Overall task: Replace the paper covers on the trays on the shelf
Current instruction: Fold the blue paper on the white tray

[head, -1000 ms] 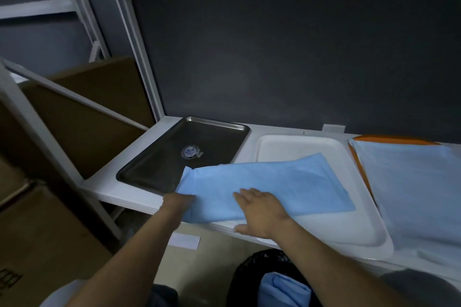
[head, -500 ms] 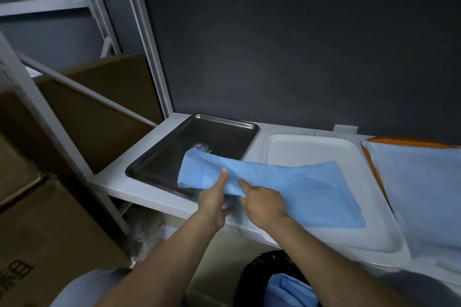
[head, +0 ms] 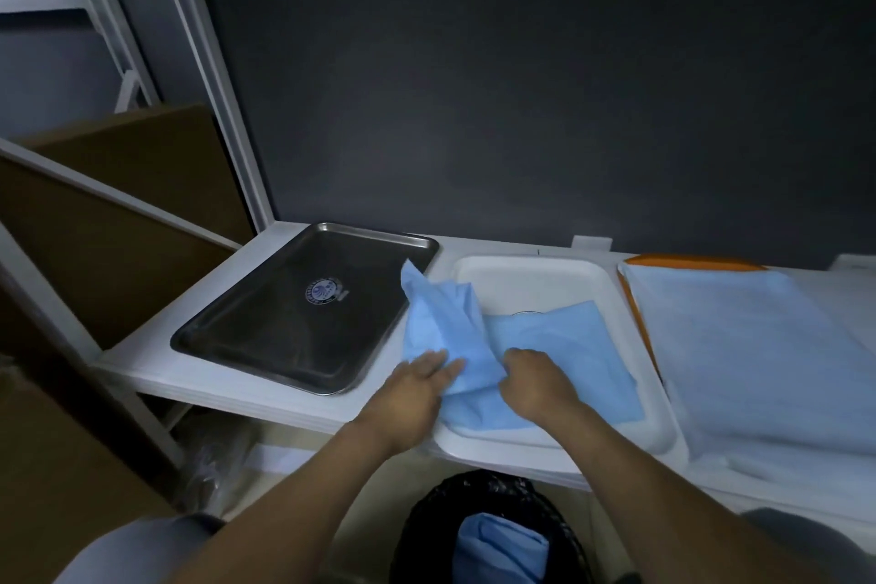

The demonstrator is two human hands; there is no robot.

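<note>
- The blue paper cover (head: 559, 346) lies half opened in the white tray (head: 531, 263). Its right part is flat on the tray floor, and a loose flap stands up at the left, leaning over toward the steel tray (head: 265, 318).
- The left hand (head: 417, 386) has its fingers straight, laid flat against the near-left edge of the paper. The right hand (head: 535, 382) is curled with its knuckles up, and looks to be pinching a fold. Its fingertips are hidden under the hand, so I can't see how much paper it has.
- To my eye the step is spreading this sheet out so that it lines one tray.
- Thin paper like this will crease or tear if tugged from a bunched grip. I would keep the flat hand as the anchor and draw the fold out sideways with a light pinch.
- I would settle which tray it is for before opening it fully. The steel tray is bare, and the flap is already hanging halfway toward it.
- Once the sheet is flat, smooth from the middle outward and tuck the corners inside the rim.
- On the same shelf (head: 208, 294), to the right, the orange tray (head: 687, 260) already wears a pale sheet (head: 739, 346), a fair guide for how square the fit should be.
- A waste bin (head: 417, 531) below holds crumpled blue paper (head: 497, 545).
</note>
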